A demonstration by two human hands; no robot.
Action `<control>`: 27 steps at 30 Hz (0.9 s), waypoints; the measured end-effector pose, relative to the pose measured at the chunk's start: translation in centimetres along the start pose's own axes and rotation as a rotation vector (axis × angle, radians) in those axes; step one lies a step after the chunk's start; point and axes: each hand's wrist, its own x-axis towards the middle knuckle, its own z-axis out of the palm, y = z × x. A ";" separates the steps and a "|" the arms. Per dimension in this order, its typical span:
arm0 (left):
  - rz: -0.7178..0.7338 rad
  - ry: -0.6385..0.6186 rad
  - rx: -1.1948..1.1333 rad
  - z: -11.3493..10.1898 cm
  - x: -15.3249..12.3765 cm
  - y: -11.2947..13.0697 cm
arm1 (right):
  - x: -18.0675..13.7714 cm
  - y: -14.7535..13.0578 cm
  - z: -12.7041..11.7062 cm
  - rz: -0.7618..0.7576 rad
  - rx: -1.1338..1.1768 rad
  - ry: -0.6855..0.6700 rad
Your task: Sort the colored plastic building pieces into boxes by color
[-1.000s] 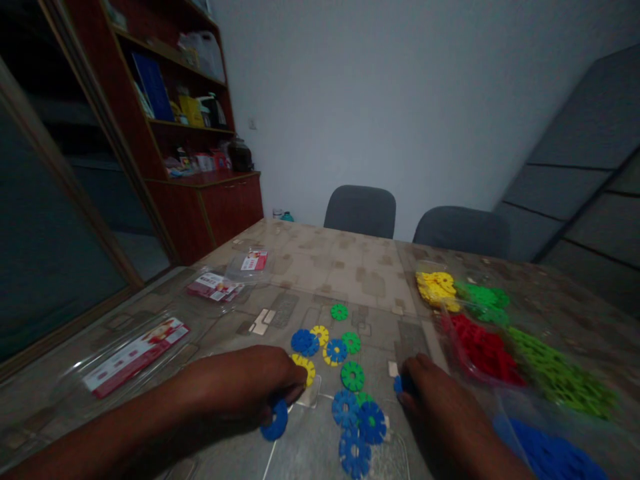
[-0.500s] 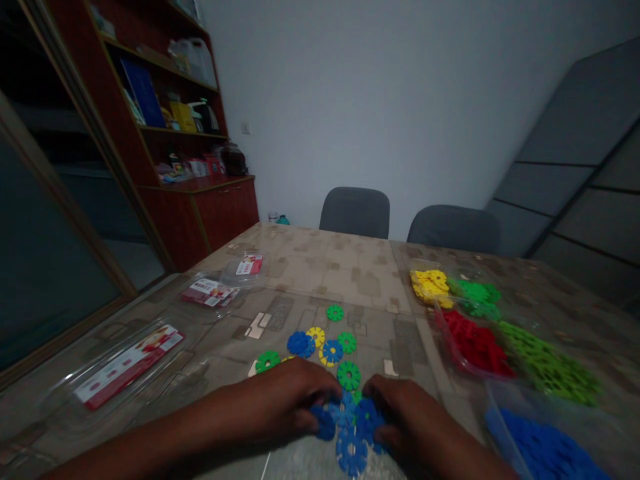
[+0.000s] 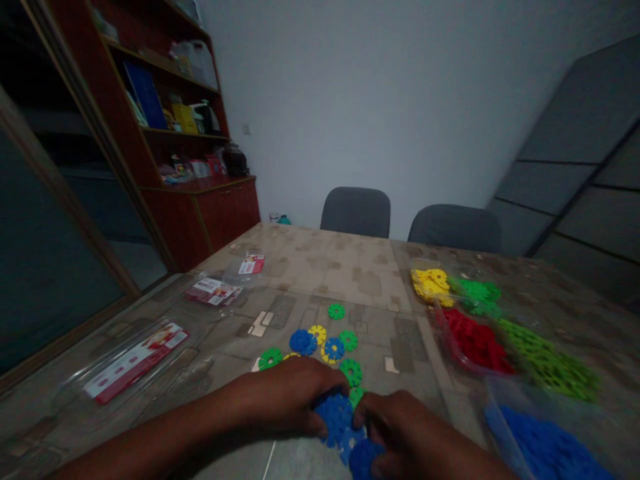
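Note:
Between my two hands is a cluster of joined blue notched plastic discs (image 3: pixel 336 419), tilted above the near part of the table. My left hand (image 3: pixel 300 395) grips its upper left side, thumb below and fingers over the far edge. At the lower right, my right hand (image 3: pixel 400 427) is closed on a blue disc (image 3: pixel 364 459) of the same cluster. Just beyond my fingers lie green discs (image 3: pixel 351 372). Farther off are a blue disc (image 3: pixel 303 342), a yellow disc (image 3: pixel 317 335) and a blue disc on a yellow one (image 3: pixel 333 349). My fingers partly hide how the pieces join.
To the right stand clear tubs of yellow pieces (image 3: pixel 431 287), green pieces (image 3: pixel 477 296), red pieces (image 3: pixel 475 341), light green pieces (image 3: pixel 550 360) and blue pieces (image 3: pixel 545 443). Clear lids with labels (image 3: pixel 137 360) lie at the left. Two grey chairs (image 3: pixel 355 212) stand behind the table (image 3: pixel 345 267).
The blue cluster has turned and tilted between my hands. My right hand has shifted slightly down and left, and the lowest disc is now in its fingers.

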 end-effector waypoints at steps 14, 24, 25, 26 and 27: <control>-0.127 0.108 -0.133 0.6 -0.7 -0.2 | 1.0 1.1 2.6 0.021 -0.147 0.130; -0.101 0.169 -0.186 1.1 -0.6 -1.6 | 0.0 -1.6 0.9 0.015 0.057 0.051; -0.101 0.170 -0.190 1.1 -0.6 -1.7 | -0.1 -1.9 0.4 0.008 0.086 0.055; -0.101 0.172 -0.195 1.2 -0.6 -1.8 | -0.3 -2.1 0.1 -0.007 0.102 0.039; -0.103 0.173 -0.201 1.2 -0.7 -1.8 | -0.3 -2.1 0.0 -0.028 0.105 0.000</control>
